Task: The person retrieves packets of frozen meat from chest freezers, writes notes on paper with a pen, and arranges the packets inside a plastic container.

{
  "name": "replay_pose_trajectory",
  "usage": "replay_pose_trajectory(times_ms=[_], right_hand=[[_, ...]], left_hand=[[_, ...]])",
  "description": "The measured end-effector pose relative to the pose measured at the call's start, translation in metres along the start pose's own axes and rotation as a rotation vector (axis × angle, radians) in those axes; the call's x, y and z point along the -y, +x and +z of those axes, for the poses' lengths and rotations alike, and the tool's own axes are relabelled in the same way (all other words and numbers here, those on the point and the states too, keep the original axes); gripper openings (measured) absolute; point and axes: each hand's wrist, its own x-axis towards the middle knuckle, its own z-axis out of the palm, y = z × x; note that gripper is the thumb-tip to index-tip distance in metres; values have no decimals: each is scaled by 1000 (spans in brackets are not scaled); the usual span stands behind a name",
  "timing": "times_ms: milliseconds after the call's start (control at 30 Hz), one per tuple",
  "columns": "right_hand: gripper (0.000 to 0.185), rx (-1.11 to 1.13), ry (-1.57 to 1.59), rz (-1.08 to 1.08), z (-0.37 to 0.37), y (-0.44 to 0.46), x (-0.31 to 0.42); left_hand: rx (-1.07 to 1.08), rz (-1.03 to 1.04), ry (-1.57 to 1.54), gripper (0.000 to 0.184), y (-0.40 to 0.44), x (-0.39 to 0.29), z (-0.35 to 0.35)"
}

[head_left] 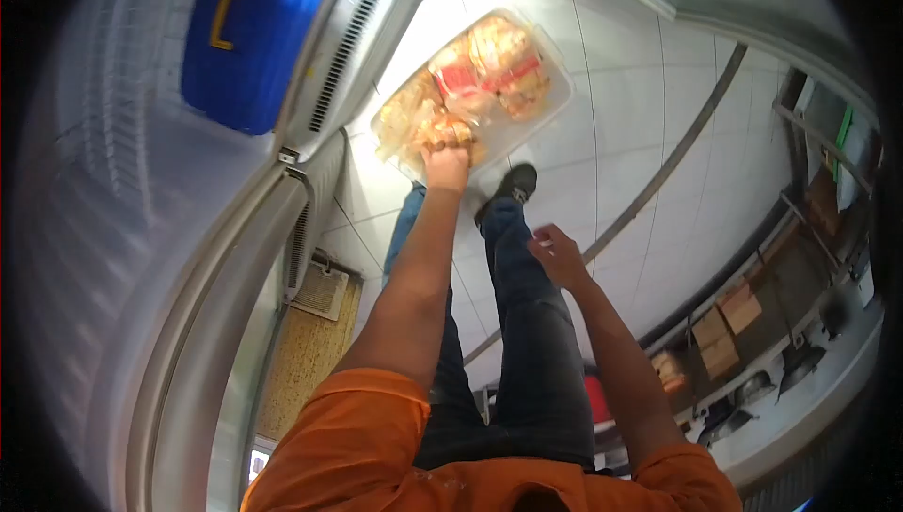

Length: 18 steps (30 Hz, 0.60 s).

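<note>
A clear plastic tub (567, 98) sits on the white tiled floor in front of my feet. Inside are several clear plastic bags of yellowish-orange food (499, 45), one showing a red and white label (458, 79); I cannot make out the kind of food. My left hand (446, 164) reaches down into the near side of the tub, its fingers curled on a bag of food (442, 126). The fingertips are partly hidden by the bag. Beside my right knee, my right hand (557, 253) hangs in the air, fingers apart and loosely bent, holding nothing.
To the left stands an open white refrigerator-like cabinet with a vent strip (357, 37) and a blue bin (246, 42) with a yellow handle. A grey strip (673, 159) crosses the floor. At the right are shelves with brown boxes (715, 338) and dark pans (798, 362).
</note>
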Motion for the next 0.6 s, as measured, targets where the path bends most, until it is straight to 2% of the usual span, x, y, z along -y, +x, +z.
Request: replay_pose_trajectory(times_ms=[33,67,100,133,167,200,233,267,300,333,367,400,433,467,500,533,600], right_hand=[[30,-5,23,13,-20,-11,3],[29,-7,40,20,-47,-26,4],[25,-50,68,-10,-78,-40,5],[23,-116,90,-25,-119,-50,-5],[22,-312,180,-172,-169,-57,-26],[24,-541,80,-405,-241,-66,-2],[24,-830,352,-458,-305,-79,29],[26,-1050,363,-542,-373,-100,85],[31,-1080,620,-530,-460,-116,121],[44,-1011,780,-727,-528,-135,152],[57,-955,949,-845,-545,-166,223],[61,-806,962,-914,-548,-200,286],[66,-657,967,-967,-545,-227,333],[69,-616,1016,-935,-541,-242,363],[72,-575,1075,-910,-536,-250,388],[75,-557,988,-880,-525,-257,404],[79,-527,906,-908,-520,-235,405]], left_hand=[[143,-50,7,24,-1,-3,-28],[43,-31,40,25,2,3,-10],[159,4,28,34,-1,9,-10],[-82,62,-45,53,-42,7,-40],[-95,68,-178,76,-87,9,-72],[-148,63,-215,80,-128,17,-82],[-161,6,-268,73,-169,24,-91],[-233,23,-283,68,-215,40,-90],[-307,12,-311,66,-263,57,-80],[-239,-79,-297,64,-320,71,-79],[-217,-131,-275,60,-378,83,-75],[-91,-291,-379,57,-442,79,-101],[12,-441,-375,57,-496,81,-96],[69,-542,-420,58,-549,81,-95],[-14,-566,-418,58,-595,92,-64],[-94,-590,-408,59,-645,96,-25],[-231,-754,-577,57,-719,85,36]])
